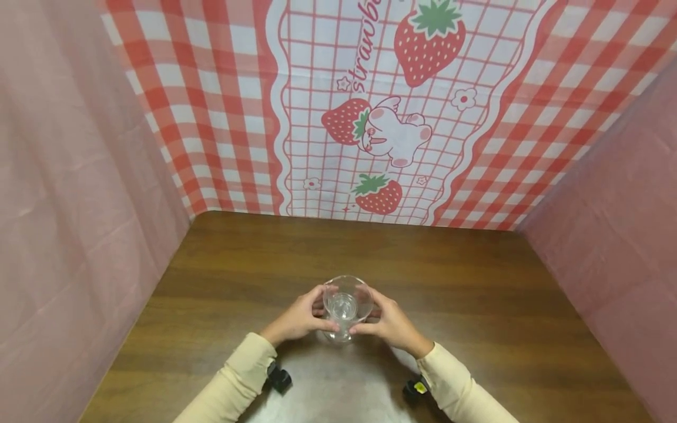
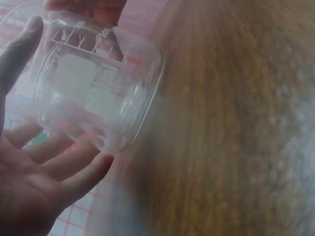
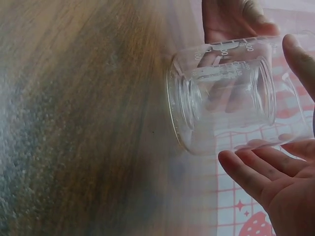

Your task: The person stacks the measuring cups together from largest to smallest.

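Between my two hands a large clear glass beaker [image 1: 346, 286] stands upright, its base at or just above the wooden tabletop. White graduation marks run along its wall [image 2: 98, 51] in the left wrist view. A smaller glass beaker [image 3: 231, 96] sits inside it; whether more glass is nested there I cannot tell. My left hand [image 1: 300, 318] holds the large beaker from the left, thumb at the near side and fingers around the far side. From the opposite side my right hand [image 1: 390, 322] grips it the same way.
A brown wooden table [image 1: 222, 276] spreads around the hands. Behind it hangs a red-and-white strawberry cloth [image 1: 365, 170], with pink curtains [image 1: 79, 211] on both sides. Black wrist cameras [image 1: 279, 378] are strapped under the cream sleeves.
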The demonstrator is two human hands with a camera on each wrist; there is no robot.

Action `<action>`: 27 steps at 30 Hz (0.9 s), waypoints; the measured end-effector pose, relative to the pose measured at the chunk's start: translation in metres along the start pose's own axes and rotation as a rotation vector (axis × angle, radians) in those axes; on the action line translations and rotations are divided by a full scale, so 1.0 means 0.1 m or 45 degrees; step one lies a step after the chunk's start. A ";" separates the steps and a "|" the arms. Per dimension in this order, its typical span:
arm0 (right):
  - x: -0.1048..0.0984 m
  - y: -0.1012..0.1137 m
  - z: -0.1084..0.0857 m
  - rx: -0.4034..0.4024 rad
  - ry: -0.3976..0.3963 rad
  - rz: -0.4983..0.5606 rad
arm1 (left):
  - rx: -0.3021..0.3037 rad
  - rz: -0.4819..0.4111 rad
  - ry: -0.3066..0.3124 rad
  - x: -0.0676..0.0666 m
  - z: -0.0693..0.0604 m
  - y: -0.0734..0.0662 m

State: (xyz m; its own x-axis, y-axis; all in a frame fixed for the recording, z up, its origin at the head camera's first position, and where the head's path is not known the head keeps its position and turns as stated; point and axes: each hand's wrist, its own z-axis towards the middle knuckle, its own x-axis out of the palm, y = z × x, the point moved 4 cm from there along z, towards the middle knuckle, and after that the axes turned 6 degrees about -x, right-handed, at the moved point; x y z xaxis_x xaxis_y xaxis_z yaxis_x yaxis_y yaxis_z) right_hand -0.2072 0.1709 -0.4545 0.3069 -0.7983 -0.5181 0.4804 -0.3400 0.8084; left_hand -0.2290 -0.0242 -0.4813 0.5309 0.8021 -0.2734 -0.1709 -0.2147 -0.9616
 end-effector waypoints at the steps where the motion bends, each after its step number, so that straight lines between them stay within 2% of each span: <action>1: 0.01 0.00 -0.01 -0.001 -0.003 -0.004 | 0.004 -0.001 0.001 0.00 -0.01 0.00; 12: 0.03 -0.01 -0.01 -0.006 0.004 -0.004 | 0.013 -0.015 0.025 -0.01 0.00 -0.02; 16: 0.03 0.00 0.00 -0.012 0.023 -0.017 | 0.008 -0.030 0.010 0.00 -0.02 -0.01; 27: 0.04 0.00 0.01 0.024 0.034 -0.019 | 0.002 -0.016 0.017 -0.01 -0.01 0.00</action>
State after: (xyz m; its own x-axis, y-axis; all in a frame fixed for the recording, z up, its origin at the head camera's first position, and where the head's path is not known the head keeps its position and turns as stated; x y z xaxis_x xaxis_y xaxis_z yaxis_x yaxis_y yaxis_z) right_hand -0.2071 0.1670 -0.4566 0.3217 -0.7796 -0.5374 0.4697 -0.3614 0.8055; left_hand -0.2280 -0.0253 -0.4809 0.5437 0.7975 -0.2616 -0.1653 -0.2038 -0.9650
